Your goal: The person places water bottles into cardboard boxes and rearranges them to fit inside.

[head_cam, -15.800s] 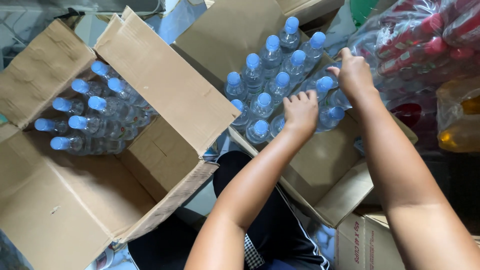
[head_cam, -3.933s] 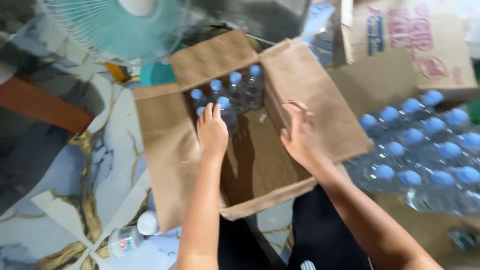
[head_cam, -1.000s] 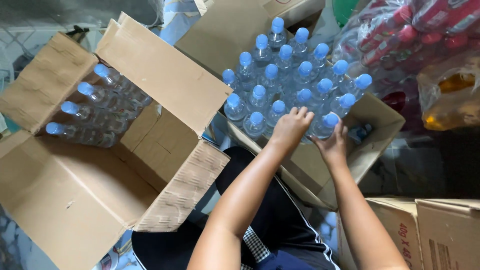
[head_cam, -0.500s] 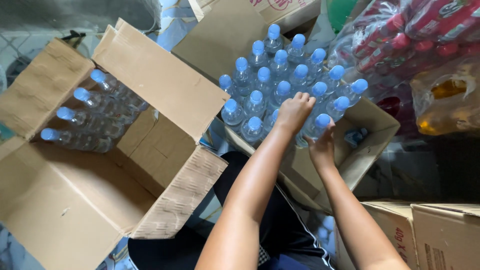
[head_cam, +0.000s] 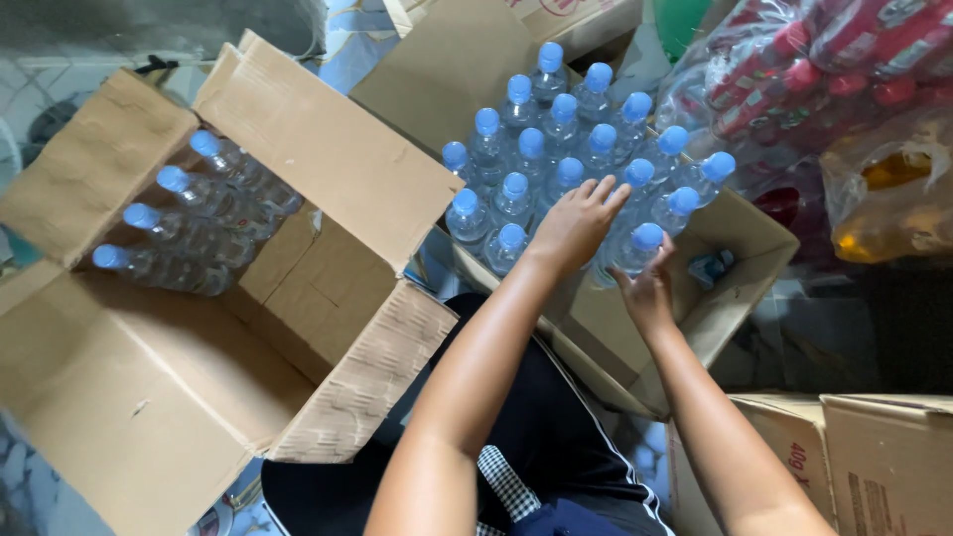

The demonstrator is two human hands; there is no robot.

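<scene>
My left hand (head_cam: 576,223) lies flat, fingers spread, on top of several clear water bottles with blue caps (head_cam: 556,149) standing in an open cardboard box (head_cam: 735,288). Just to its right, my right hand (head_cam: 647,288) curls around one blue-capped bottle (head_cam: 640,246) at the near edge of the pack. On the left, a second open cardboard box (head_cam: 129,397) lies tilted with several more blue-capped bottles (head_cam: 189,228) lined up at its far end.
Shrink-wrapped packs of red-capped bottles (head_cam: 824,60) and a bag of yellow liquid (head_cam: 893,199) lie at the upper right. Another printed carton (head_cam: 874,457) stands at the lower right. A box flap (head_cam: 328,149) stands between the two boxes.
Both hands have stayed on the bottles in the right box; my right hand has closed around one bottle at the pack's near edge.
</scene>
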